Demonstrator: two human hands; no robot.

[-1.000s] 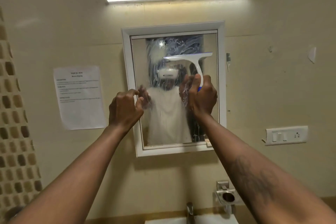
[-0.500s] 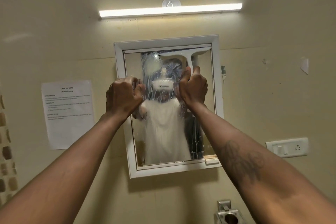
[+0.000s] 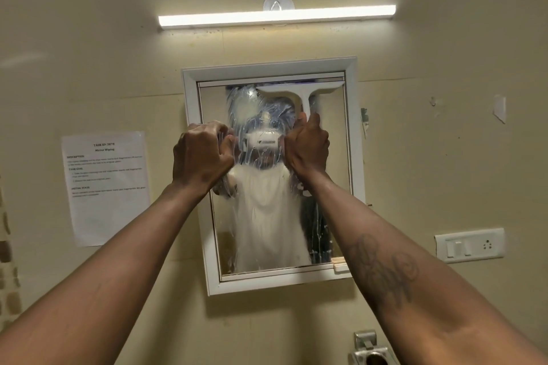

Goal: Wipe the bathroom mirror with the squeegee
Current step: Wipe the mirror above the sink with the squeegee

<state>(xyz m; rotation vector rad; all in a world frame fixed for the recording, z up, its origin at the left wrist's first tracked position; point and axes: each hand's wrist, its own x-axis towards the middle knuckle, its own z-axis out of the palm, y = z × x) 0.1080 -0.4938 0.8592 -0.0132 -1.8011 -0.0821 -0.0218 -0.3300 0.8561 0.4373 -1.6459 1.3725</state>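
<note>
A notice [image 3: 105, 187] is stuck to the wall left of the mirror [image 3: 281, 283]. The left hand [image 3: 201, 157] is balled into a fist at the mirror's left edge, fingers curled tight with nothing showing in them. Soapy streaks smear the upper middle of the glass. The squeegee [image 3: 299, 91] stands upright at the mirror's top edge, its blade level and reaching the top right corner. Its handle drops straight down into the right hand [image 3: 307, 148], whose fingers wrap round it just below the blade. A switch plate [image 3: 470, 244] sits on the wall well to the right.
</note>
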